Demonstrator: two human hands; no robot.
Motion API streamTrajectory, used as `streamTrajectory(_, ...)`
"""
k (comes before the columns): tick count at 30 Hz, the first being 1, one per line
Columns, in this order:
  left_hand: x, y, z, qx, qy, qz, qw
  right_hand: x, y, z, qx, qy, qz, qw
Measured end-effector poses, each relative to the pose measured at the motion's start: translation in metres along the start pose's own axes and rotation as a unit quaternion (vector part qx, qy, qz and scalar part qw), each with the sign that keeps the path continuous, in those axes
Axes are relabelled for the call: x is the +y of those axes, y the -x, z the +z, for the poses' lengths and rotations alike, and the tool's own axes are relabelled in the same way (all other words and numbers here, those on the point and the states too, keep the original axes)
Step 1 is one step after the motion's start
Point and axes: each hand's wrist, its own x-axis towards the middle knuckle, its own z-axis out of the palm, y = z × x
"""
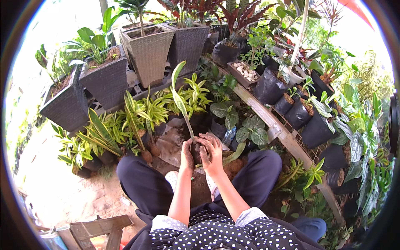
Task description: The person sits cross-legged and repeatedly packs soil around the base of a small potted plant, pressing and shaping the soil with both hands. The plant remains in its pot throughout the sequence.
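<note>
My left hand (pixel 188 156) and my right hand (pixel 211 151), both coated with soil, cup a small dark clump of soil (pixel 196 152) between them. Out of its top rises a snake plant leaf (pixel 179 100), long, twisted and yellow-edged. The fingers of my right hand lie over the top and right side of the clump; my left palm presses its left side. Whether a bag wraps the clump cannot be told. Beyond my hands, a soil-stained plastic sheet (pixel 167 145) lies on the ground. To the left, two snake plants with rounded root balls (pixel 146 155) stand close together.
Yellow-green potted plants (pixel 156 109) line the ground ahead, below tall square planters (pixel 147 53). A metal rail (pixel 265 112) runs along the right, with black plant bags (pixel 300 114) beyond it. A plastic bottle (pixel 229 136) stands right of my hands. A wooden frame (pixel 100 229) is at lower left.
</note>
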Motion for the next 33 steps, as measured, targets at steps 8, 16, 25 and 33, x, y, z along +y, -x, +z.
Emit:
streamTrajectory(8,0.009,0.018,0.020,0.005,-0.012,0.070,0.997,-0.028,-0.004,-0.013,-0.025,0.096,-0.039,0.994)
streamTrajectory(16,0.010,0.007,0.020,0.068,-0.094,0.062,0.991,-0.025,-0.005,-0.021,-0.061,0.068,-0.014,0.996)
streamTrajectory(25,-0.004,-0.001,0.017,-0.025,-0.100,0.123,0.987,-0.012,-0.006,-0.022,-0.077,0.015,0.040,0.996)
streamTrajectory(33,-0.013,-0.002,0.017,-0.029,-0.095,0.130,0.987,-0.005,-0.004,-0.021,-0.061,0.014,0.038,0.997)
